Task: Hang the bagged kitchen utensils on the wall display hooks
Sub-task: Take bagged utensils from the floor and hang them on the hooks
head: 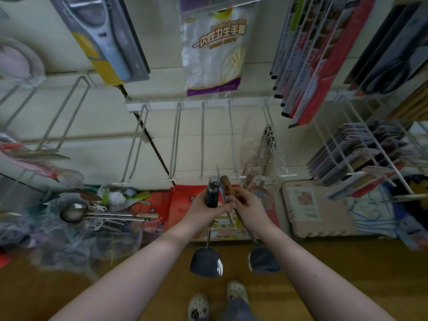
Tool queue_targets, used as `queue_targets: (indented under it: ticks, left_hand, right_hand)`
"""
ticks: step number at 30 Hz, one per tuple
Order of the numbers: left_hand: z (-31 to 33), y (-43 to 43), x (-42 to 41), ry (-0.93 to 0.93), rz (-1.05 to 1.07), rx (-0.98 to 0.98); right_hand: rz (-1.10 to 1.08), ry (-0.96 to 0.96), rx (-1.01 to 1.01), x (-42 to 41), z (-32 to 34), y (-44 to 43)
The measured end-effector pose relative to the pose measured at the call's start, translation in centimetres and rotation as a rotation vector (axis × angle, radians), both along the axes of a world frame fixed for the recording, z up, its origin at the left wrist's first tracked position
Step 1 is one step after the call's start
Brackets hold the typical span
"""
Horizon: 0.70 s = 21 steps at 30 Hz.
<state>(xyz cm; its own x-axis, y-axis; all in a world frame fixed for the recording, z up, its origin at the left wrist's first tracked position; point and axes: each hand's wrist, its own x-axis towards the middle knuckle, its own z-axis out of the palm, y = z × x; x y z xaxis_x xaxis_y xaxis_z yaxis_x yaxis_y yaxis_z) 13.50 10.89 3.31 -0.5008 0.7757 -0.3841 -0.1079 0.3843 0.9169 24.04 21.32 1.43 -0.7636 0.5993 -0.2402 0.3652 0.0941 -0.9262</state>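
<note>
Backdrop: a cream shop wall (104,126) fitted with white wire hooks is seen from the head view, above a wooden floor (347,274).
Left hand: the left hand (208,206) is wrapped round the handle of a dark-handled spatula (206,262).
Right hand: the right hand (247,200) is curled round a wooden-handled spatula (264,260); the two hands are touching.
Long axis: both spatulas are held near upright, handle ends up toward the wall and blades hanging below the wrists.
Bagging: only a sliver of clear film is made out between the handles, so how they are wrapped cannot be told.
Key relation: an empty hook (202,140) ends just above the two handle tops, a shade nearer the left hand's spatula; its neighbour (231,135) sits closer to the right hand.
Already hung: bagged utensils (266,154) are bunched on the next hook to the right.
In the way: a glove pack (213,54) hangs higher up, well apart; nothing is seen between handles and hook tips.
Around: a ladle (74,212) lies in the loose stock at the left.
</note>
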Motion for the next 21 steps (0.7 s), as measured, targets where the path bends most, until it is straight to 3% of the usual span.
queue_targets:
  ticks: [7,21]
  left_hand:
    - [-0.7,1.9,-0.8,-0.116,-0.019,0.016]
    - [-1.6,3.9,-2.0,-0.128,-0.064,0.023]
  right_hand:
    - [-0.068,0.038,-0.050,-0.2,-0.7,1.3]
    - [-0.125,-0.014,-0.099,-1.3,-1.8,2.9]
